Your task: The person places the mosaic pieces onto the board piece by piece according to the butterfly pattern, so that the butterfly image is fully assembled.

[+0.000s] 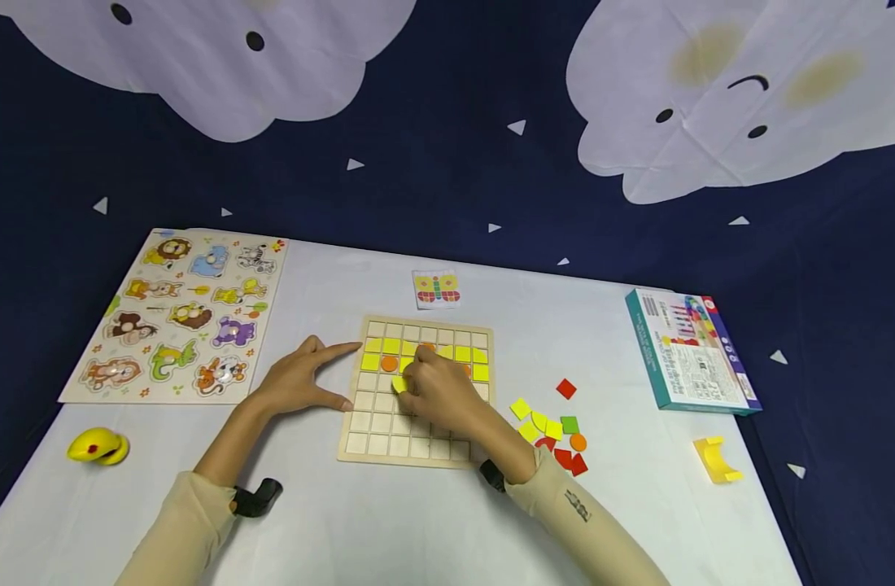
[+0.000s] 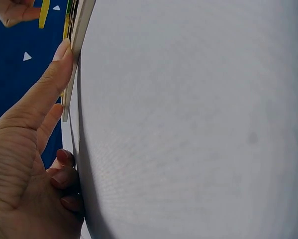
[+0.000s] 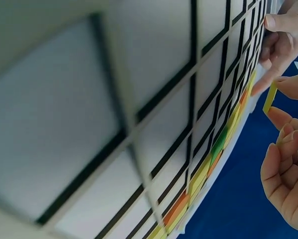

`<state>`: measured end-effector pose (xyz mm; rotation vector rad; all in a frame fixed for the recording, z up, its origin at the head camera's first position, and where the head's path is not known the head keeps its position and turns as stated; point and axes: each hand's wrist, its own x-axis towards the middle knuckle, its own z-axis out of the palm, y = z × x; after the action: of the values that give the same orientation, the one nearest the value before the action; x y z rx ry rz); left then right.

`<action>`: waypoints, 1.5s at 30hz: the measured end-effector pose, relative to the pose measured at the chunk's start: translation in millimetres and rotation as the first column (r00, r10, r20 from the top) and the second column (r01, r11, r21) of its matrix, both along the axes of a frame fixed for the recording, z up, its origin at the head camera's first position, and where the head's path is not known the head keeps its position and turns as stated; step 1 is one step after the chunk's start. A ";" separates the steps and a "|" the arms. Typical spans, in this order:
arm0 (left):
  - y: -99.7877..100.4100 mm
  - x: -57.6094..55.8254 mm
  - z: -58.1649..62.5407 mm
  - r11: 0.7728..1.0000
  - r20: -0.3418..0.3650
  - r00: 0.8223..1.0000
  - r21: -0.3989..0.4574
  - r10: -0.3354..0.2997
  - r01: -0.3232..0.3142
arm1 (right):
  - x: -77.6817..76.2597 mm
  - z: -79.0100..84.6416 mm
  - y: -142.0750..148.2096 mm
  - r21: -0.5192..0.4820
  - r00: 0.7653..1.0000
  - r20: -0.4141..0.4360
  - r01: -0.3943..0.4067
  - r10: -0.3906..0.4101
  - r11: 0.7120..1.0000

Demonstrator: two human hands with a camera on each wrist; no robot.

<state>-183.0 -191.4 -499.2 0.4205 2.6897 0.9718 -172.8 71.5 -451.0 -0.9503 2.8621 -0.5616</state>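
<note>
A wooden grid board [image 1: 355, 442] lies flat on the table, its second and third rows holding yellow squares, some curved-looking yellow pieces and orange discs. In the right wrist view a green piece [image 3: 219, 143] also sits among them. My left hand [image 1: 295, 384] rests against the board's left edge, thumb and index finger spread and fairly straight; its other fingers are bent in the left wrist view. My right hand [image 1: 443, 393] pinches a yellow tile [image 3: 270, 97] between thumb and finger, just above the board. That hand hides part of the grid in the head view.
Loose yellow, red, green and orange tiles [image 1: 553, 429] lie right of the board. A butterfly pattern card [image 1: 436, 290] is behind it. An animal puzzle [image 1: 176, 317] and a yellow toy [image 1: 98, 446] lie left; a box [image 1: 692, 350] and a yellow curved piece [image 1: 717, 461] lie right.
</note>
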 end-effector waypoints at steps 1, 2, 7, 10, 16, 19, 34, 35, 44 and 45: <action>0.1 0.1 0.3 1.000 -0.001 1.000 0.000 -0.001 0.001 | -1.1 0.3 -3.1 0.003 1.000 0.004 -0.006 0.006 1.000; 0.2 0.1 0.6 1.000 0.000 1.000 0.002 -0.002 0.002 | -2.2 0.3 -6.1 0.003 1.000 0.010 -0.013 0.013 1.000; -0.3 -0.4 -0.1 1.000 -0.002 1.000 -0.006 -0.004 0.004 | -7.6 -0.6 -22.1 0.034 0.998 0.018 -0.053 0.052 0.998; -0.8 -0.8 -1.0 1.000 -0.008 1.000 -0.007 -0.009 0.009 | -10.6 -2.5 -31.6 0.070 0.997 0.018 -0.072 0.071 0.995; -1.6 -1.3 -3.4 1.000 -0.013 1.000 -0.002 -0.010 0.010 | -14.0 -7.5 -44.5 0.124 0.997 0.013 -0.080 0.079 0.989; -1.2 -1.9 -4.6 1.000 -0.015 1.000 -0.006 -0.015 0.015 | -14.3 -9.6 -47.2 0.140 0.998 0.018 -0.069 0.068 0.988; -1.7 -1.7 -3.4 1.000 -0.038 0.999 -0.007 -0.018 0.018 | -15.6 -11.4 -55.9 0.139 1.000 0.001 0.007 -0.008 0.990; -1.4 -1.5 -3.1 1.000 -0.038 0.999 -0.006 -0.016 0.015 | -15.8 -11.7 -55.8 0.138 1.000 0.003 0.011 -0.011 0.990; -1.8 -1.4 -3.2 1.000 -0.025 1.000 -0.019 -0.014 0.014 | -16.0 -11.8 -55.3 0.123 1.000 0.017 -0.007 0.005 0.992; -1.9 -1.6 -3.2 1.000 -0.025 1.000 -0.020 -0.014 0.014 | -15.3 -10.4 -54.5 0.122 1.000 0.019 -0.006 0.004 0.993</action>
<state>-184.6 -193.4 -502.4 0.4500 2.7126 0.9411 -188.0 17.0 -461.4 -0.9280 2.8387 -0.3877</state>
